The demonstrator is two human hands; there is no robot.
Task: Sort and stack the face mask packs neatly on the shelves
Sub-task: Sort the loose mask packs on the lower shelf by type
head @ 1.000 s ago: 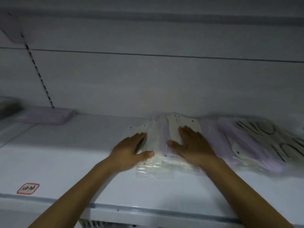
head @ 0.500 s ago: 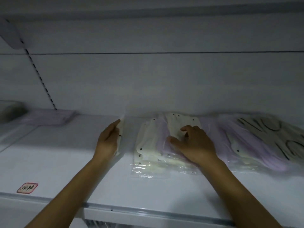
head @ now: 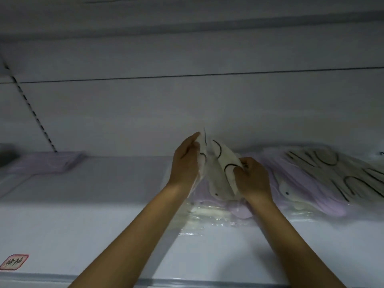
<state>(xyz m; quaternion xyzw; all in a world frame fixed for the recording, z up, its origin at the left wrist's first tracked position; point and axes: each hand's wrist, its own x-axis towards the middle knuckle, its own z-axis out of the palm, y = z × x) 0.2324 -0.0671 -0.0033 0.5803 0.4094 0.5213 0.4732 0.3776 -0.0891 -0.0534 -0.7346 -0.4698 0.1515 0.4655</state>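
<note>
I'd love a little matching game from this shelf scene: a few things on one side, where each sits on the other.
Things:
1. cream pack with black loops
2. flat purple pack
3. red-edged label
4. fanned-out packs

Places:
A. shelf's near left corner
B. held up between both hands
C. far left, by the back wall
D. lying at the right

Pairs: 1-B, 2-C, 3-A, 4-D

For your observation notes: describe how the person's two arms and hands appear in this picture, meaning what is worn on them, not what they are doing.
Both forearms are bare as far as the frame shows: no sleeve reaches into view. The left hand and the right hand wear no gloves. No watch, bracelet or ring can be seen on either wrist or on the fingers that show, though the dim, slightly blurred picture could hide something small.
</note>
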